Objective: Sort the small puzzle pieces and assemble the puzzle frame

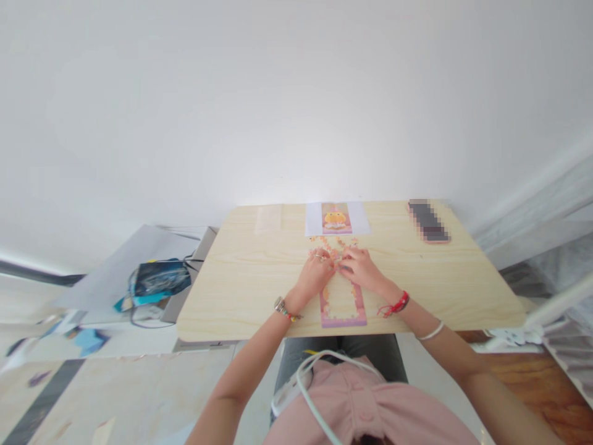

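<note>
A partly assembled jigsaw puzzle [343, 322] lies near the table's front edge, a pink and purple frame of joined pieces around bare wood. At its top end my two hands almost meet. My left hand [317, 272] is closed, fingers curled down and pressed together; what is in them is hidden. My right hand [363, 268] pinches at a small puzzle piece, mostly covered by the fingertips. Just beyond the fingers, several loose orange and pink puzzle pieces [324, 243] are scattered. Behind them, a picture card [336, 213] with a yellow-orange figure lies on a white sheet [314, 219].
A phone [430, 222] lies at the table's [463, 290] back right. A pale translucent sheet [269, 219] is at the back left. The wall [296, 111] closes off the far side. Left of the table sits a box [200, 250] with dark and blue packaging [162, 278]. A white cable [306, 383] crosses my lap.
</note>
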A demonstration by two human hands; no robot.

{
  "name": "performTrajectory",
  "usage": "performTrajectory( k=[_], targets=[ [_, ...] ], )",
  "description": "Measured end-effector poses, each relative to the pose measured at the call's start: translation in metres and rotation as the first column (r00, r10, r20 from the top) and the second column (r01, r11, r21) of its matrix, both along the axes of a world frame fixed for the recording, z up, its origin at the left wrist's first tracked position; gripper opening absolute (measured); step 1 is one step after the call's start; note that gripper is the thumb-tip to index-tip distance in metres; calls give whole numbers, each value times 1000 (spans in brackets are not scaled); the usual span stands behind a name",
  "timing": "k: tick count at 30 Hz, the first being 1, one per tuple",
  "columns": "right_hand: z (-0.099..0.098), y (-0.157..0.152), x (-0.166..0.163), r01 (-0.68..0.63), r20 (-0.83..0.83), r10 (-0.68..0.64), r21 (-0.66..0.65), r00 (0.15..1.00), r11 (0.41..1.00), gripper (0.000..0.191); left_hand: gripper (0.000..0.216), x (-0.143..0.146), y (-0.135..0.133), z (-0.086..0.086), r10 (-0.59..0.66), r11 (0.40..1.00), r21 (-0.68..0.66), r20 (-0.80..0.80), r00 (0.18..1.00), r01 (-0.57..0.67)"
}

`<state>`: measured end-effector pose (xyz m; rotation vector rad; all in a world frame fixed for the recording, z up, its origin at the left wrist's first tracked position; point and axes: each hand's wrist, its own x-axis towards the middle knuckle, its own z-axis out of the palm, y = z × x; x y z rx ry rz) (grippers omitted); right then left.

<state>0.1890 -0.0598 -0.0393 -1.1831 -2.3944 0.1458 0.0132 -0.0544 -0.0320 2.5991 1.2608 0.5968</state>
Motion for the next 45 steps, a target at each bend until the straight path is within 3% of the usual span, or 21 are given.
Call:
performTrajectory(
  k=[7, 16, 25, 36, 40, 45],
  targets=[
    [0, 0, 1, -36, 22, 36, 26, 999, 999, 15, 10, 1, -2, 4, 13, 1000, -28, 20, 1000, -12],
    [11, -7, -5, -58, 189, 33, 124, 981, 991, 19, 6, 2, -4, 5, 56, 998, -43, 48, 997, -54],
    [6, -6, -5, -42, 138, 27, 110, 990, 993, 20, 6, 3, -5, 2, 95, 993, -83, 108, 990, -86],
    [14, -18, -2, -168, 362, 87, 198, 928, 966, 22, 5, 4, -5, -5, 144, 987, -86, 113, 983, -135],
    [15, -17, -3, -138, 327, 78, 164, 942, 977, 20, 5, -1, -3, -8, 126, 991, -72, 154, 980, -116],
    [16, -13, -5, -115, 276, 76, 127, 958, 985, 21, 12, -21, 7, -9, 220, 975, -18, 183, 958, -220]
  ],
)
